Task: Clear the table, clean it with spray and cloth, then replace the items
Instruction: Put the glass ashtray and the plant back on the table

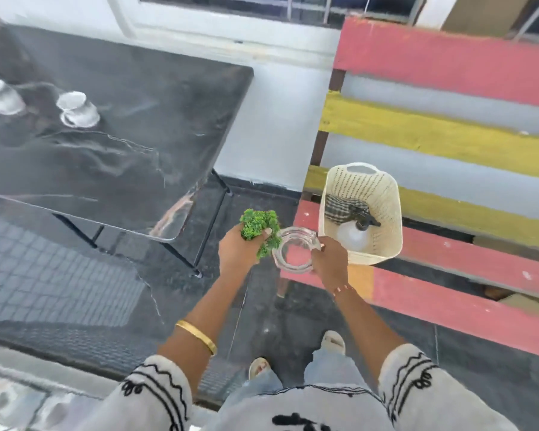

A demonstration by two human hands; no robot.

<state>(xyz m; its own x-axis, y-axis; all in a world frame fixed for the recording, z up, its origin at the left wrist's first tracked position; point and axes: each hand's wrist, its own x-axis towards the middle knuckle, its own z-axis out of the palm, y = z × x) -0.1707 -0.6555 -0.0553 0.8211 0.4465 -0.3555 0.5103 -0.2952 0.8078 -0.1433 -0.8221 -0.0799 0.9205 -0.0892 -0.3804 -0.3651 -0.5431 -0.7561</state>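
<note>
A: What are the hands holding?

B: The left hand [238, 248] grips a bunch of green plant [257, 227]. The right hand [329, 261] pinches the rim of a clear glass dish [294, 251], just beside the left.

A: And beyond them?

B: Just past the right hand, a cream basket [383, 194] stands on a striped bench [448, 144], holding a checked cloth [339, 206] and a spray bottle [353, 234]. Well off past the left hand, the dark table [131, 126] carries two white cups [77, 108].
</note>
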